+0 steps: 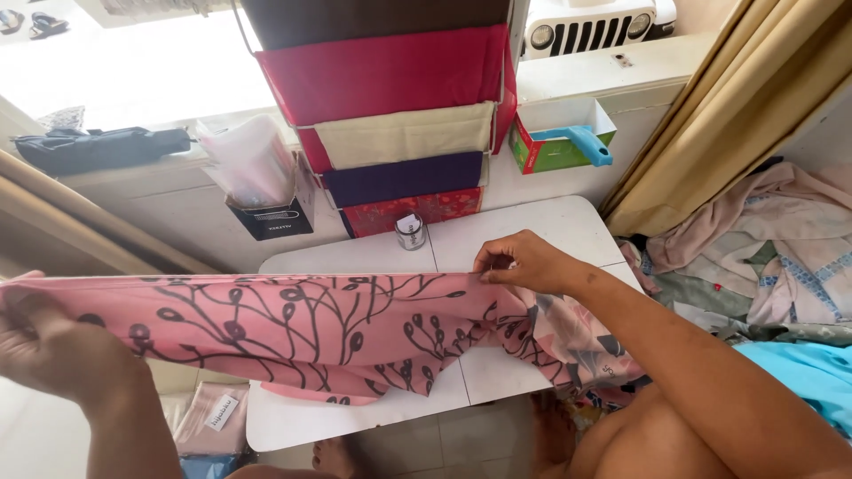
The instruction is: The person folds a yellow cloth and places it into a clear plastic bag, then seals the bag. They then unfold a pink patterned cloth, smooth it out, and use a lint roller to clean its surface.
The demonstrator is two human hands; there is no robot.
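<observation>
Pink cloth (pixel 302 333) printed with dark branching stems is held stretched above a small white tabletop (pixel 550 226), its upper edge pulled nearly straight between the two hands. The left hand (pixel 53 350) is closed around one end of that edge at the left of the view, the fingers wrapped on the cloth with the end bunched inside the fist. The right hand (pixel 528 263) is seen pinching the same edge further along, the fingers (pixel 493 266) pressed together on a fold. Beyond the right hand the cloth falls off the tabletop's near corner toward the lap, where a flowered part of it is gathered.

The cloth is judged to be thin, light and soft: it sags and folds between the grips and would slide easily over the smooth surface. It is best taken by the hem or a corner, where a pinch is enough.

The tabletop is flat and smooth, with a seam across its middle, and a small jar (pixel 410 232) is set at its far edge. A hanging fabric organiser (pixel 399 133) with red, cream and purple pockets is hung behind it, a box of plastic bags (pixel 266 191) beside that, and a folded umbrella (pixel 98 149) on the window ledge. Curtains (pixel 719 115) and heaped clothes (pixel 763 248) are seen at the right.
</observation>
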